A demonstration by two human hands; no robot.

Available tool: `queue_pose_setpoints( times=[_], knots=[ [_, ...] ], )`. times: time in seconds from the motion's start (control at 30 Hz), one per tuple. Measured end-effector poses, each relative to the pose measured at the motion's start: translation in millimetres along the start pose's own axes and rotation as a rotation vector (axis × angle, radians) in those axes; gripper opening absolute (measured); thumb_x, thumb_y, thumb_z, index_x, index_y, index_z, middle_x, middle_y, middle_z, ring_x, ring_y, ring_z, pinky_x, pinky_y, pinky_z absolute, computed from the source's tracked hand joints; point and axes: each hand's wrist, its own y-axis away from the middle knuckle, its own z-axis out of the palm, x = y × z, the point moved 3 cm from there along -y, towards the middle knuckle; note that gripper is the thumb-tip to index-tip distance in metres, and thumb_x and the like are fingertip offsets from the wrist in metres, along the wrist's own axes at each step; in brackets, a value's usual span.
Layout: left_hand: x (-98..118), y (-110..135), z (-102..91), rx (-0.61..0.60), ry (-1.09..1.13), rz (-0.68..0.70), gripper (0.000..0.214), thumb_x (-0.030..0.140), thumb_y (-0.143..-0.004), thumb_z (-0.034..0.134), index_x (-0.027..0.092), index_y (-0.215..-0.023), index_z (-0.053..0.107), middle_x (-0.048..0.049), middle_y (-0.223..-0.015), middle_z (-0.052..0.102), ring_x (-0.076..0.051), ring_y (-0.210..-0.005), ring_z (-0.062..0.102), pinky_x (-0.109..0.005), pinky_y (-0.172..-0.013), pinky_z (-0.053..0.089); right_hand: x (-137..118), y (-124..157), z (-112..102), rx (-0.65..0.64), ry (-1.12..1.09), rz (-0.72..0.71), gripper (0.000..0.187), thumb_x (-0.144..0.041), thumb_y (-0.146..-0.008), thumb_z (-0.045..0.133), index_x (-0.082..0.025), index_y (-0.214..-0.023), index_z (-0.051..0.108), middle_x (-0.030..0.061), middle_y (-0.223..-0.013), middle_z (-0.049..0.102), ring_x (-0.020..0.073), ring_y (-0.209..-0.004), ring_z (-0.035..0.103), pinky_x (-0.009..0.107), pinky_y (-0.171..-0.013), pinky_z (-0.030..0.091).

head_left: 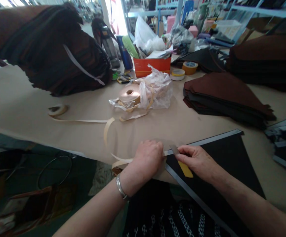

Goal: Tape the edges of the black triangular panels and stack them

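A black fabric panel with pale grey tape along its edges lies at the table's front edge. My right hand is closed on a yellow-handled knife, whose metal blade lies across the tape at the panel's left corner. Just left of the blade, my left hand is closed and pressed down on the tape; its fingertips are hidden. Beside my left wrist, a cream tape roll sits at the table edge, partly covered by the hand. A loose tape strip curls behind it.
Another tape roll lies at the left with its strip trailing. Behind my hands is a plastic bag with a wide roll. Brown and black fabric stacks stand right, a taller pile left. A red box is at the back.
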Motion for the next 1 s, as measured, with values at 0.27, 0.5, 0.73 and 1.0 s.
queue_pose_setpoints(
  times=[0.27, 0.5, 0.73, 1.0],
  knots=[
    [4.4, -11.5, -10.0, -0.153, -0.045, 0.020, 0.020, 0.024, -0.081, 0.051, 0.015, -0.074, 0.068, -0.0135, -0.074, 0.070, -0.028, -0.071, 0.066, -0.035, -0.063, 0.048, 22.4, -10.8, 15.8, -0.008, -0.008, 0.100, 0.033, -0.018, -0.075, 0.053, -0.020, -0.108, 0.055, -0.0077, -0.055, 0.049, 0.0060, -0.038, 0.044, 0.019, -0.040, 0.037],
    [2.3, -17.4, -10.1, -0.200, -0.048, 0.012, 0.021, 0.024, -0.080, 0.052, 0.015, -0.077, 0.071, -0.0149, -0.074, 0.071, -0.028, -0.071, 0.068, -0.034, -0.061, 0.049, 11.0, -9.9, 15.7, 0.038, 0.156, 0.033, 0.037, -0.016, -0.074, 0.054, -0.017, -0.110, 0.057, -0.0052, -0.058, 0.054, 0.0076, -0.047, 0.047, 0.021, -0.050, 0.038],
    [0.3, -19.2, -7.7, -0.197, -0.007, 0.032, 0.022, 0.023, -0.080, 0.052, 0.012, -0.077, 0.070, -0.0171, -0.073, 0.070, -0.030, -0.070, 0.067, -0.035, -0.058, 0.048, 8.4, -10.2, 16.6, 0.044, 0.320, -0.046, 0.031, -0.013, -0.074, 0.052, -0.019, -0.103, 0.061, -0.0035, -0.059, 0.055, 0.0091, -0.053, 0.048, 0.022, -0.052, 0.032],
    [11.8, -4.1, -12.5, -0.142, 0.232, 0.119, 0.024, 0.025, -0.084, 0.049, 0.016, -0.068, 0.064, -0.0012, -0.058, 0.060, -0.011, -0.052, 0.053, -0.022, -0.049, 0.035, 3.5, -11.6, 21.1, 0.055, 0.379, -0.052, 0.032, -0.016, -0.075, 0.052, -0.019, -0.104, 0.063, -0.0014, -0.062, 0.058, 0.0111, -0.056, 0.050, 0.023, -0.054, 0.033]
  ],
)
